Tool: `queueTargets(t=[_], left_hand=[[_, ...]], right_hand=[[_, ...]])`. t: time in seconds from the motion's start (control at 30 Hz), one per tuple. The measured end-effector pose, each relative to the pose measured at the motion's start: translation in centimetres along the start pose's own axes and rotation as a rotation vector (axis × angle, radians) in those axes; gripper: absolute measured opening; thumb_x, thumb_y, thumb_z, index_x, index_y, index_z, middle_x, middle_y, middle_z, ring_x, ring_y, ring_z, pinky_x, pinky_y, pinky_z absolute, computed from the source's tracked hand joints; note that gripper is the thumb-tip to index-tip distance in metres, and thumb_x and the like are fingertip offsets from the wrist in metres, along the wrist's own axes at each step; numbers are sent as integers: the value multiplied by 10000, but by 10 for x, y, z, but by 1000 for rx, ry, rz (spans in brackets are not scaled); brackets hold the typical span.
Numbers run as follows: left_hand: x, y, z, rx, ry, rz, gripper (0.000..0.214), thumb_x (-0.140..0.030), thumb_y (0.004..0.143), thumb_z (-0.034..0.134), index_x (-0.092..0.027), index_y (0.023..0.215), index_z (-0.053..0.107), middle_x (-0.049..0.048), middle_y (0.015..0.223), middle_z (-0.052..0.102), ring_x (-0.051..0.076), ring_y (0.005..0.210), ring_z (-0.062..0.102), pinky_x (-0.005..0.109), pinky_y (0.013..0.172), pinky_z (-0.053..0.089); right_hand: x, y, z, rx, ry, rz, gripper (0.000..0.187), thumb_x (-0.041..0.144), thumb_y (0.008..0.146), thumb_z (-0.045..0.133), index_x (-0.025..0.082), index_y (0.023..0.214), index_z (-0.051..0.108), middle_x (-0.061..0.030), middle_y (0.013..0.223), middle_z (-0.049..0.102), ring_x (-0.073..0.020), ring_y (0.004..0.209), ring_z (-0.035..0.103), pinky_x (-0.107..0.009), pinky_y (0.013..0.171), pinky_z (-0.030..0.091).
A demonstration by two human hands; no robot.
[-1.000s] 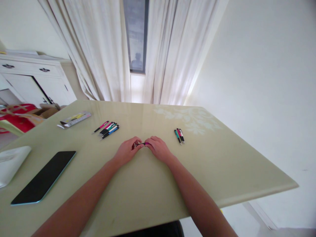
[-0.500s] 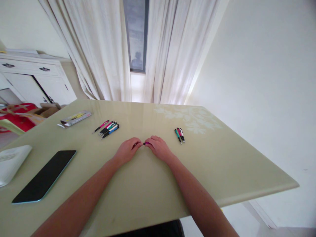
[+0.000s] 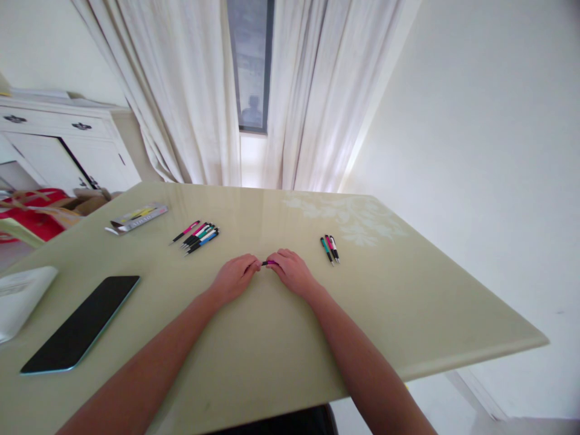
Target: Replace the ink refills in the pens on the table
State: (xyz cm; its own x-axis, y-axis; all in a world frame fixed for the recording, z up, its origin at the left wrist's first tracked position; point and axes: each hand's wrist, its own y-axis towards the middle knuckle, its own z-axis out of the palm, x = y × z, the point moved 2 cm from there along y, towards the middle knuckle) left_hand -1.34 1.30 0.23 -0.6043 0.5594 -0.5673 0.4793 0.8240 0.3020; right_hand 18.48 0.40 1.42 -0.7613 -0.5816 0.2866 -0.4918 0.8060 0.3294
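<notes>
A pen point(image 3: 267, 263) with a black grip and a purple-pink barrel lies between my hands above the middle of the table point(image 3: 272, 350). My left hand point(image 3: 235, 275) pinches its black end at the tip. The barrel is gripped by my right hand point(image 3: 291, 270), whose fingers hide most of it. To the right rest three pens, a green one point(image 3: 327, 251), a pink one and a white one point(image 3: 334, 248), side by side. Left of my hands is a bunch of several pens point(image 3: 202, 237) in pink, black, green, white and blue.
An opened pen box point(image 3: 138, 219) lies at the back left. Nearer, on the left, are a dark tablet-like slab point(image 3: 81, 324) and a white object point(image 3: 25, 299) cut by the frame. Curtains point(image 3: 190, 90) hang behind the table, and a wall point(image 3: 489, 151) stands to the right.
The fingers of my left hand have closed in slightly at the pen's tip. Otherwise both hands and the pens stay almost where they were.
</notes>
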Motion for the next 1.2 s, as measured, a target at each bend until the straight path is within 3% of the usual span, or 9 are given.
queueTargets(t=[0.2, 0.3, 0.43, 0.57, 0.67, 0.8, 0.9, 1.03, 1.2], left_hand=[[0, 0, 0, 19, -12, -14, 425, -440, 1057, 329, -206, 912, 652, 49, 875, 673, 215, 821, 611, 328, 775, 444], [-1, 0, -1, 11, -29, -19, 345, -456, 1032, 406, -211, 1017, 649, 44, 945, 690, 210, 831, 616, 320, 773, 449], [-2, 0, 0, 15, 7, -22, 413, -443, 1045, 346, -209, 883, 645, 49, 867, 681, 217, 816, 615, 323, 756, 442], [-4, 1, -1, 16, 0, -35, 321, -443, 1022, 426, -210, 966, 640, 43, 901, 689, 213, 810, 617, 317, 738, 436], [-4, 1, 0, 27, 31, -33, 380, -420, 1045, 362, -205, 904, 642, 52, 872, 682, 220, 820, 616, 328, 761, 437], [0, 0, 1, -25, -13, 2, 332, -433, 1041, 405, -207, 1050, 649, 57, 985, 681, 218, 885, 624, 330, 810, 452], [3, 0, 2, -33, 15, 1, 418, -415, 1064, 334, -198, 906, 655, 57, 903, 654, 215, 844, 611, 336, 796, 449], [3, 0, 2, -56, -39, 13, 300, -433, 1025, 470, -208, 1071, 663, 42, 955, 664, 188, 773, 597, 309, 740, 461], [5, 1, 3, -36, 37, 6, 394, -363, 1055, 367, -201, 869, 673, 56, 856, 672, 226, 845, 620, 347, 801, 468]], right_hand=[[0, 0, 1, -14, -7, -17, 228, 348, 1052, 518, 191, 1074, 682, -55, 956, 650, -187, 931, 578, -291, 859, 423], [-2, -1, 1, -29, -6, -4, 222, 340, 1053, 520, 191, 1076, 683, -57, 964, 648, -187, 936, 579, -291, 856, 425], [-2, -1, 1, -31, 1, -3, 213, 338, 1050, 526, 196, 1070, 685, -55, 964, 650, -189, 939, 582, -293, 848, 429], [-3, -1, -1, -46, -2, 7, 190, 319, 1043, 542, 193, 1061, 685, -56, 967, 651, -193, 938, 587, -297, 852, 433], [-4, -1, -2, -51, 7, 8, 177, 308, 1038, 553, 191, 1058, 685, -58, 977, 655, -194, 952, 590, -299, 866, 433], [-4, -1, -2, -54, 7, 12, 154, 287, 1028, 572, 186, 1059, 684, -61, 979, 658, -199, 950, 591, -302, 861, 436], [-4, -1, -2, -54, 21, 3, 139, 276, 1023, 581, 186, 1046, 685, -60, 969, 655, -198, 944, 589, -302, 869, 439], [-5, -1, -3, -52, 37, 1, 136, 269, 1024, 576, 187, 1044, 684, -62, 971, 649, -196, 947, 590, -304, 878, 443], [-5, -1, -5, -50, 19, 4, 133, 268, 1020, 583, 188, 1037, 688, -63, 975, 651, -200, 949, 590, -309, 878, 446]])
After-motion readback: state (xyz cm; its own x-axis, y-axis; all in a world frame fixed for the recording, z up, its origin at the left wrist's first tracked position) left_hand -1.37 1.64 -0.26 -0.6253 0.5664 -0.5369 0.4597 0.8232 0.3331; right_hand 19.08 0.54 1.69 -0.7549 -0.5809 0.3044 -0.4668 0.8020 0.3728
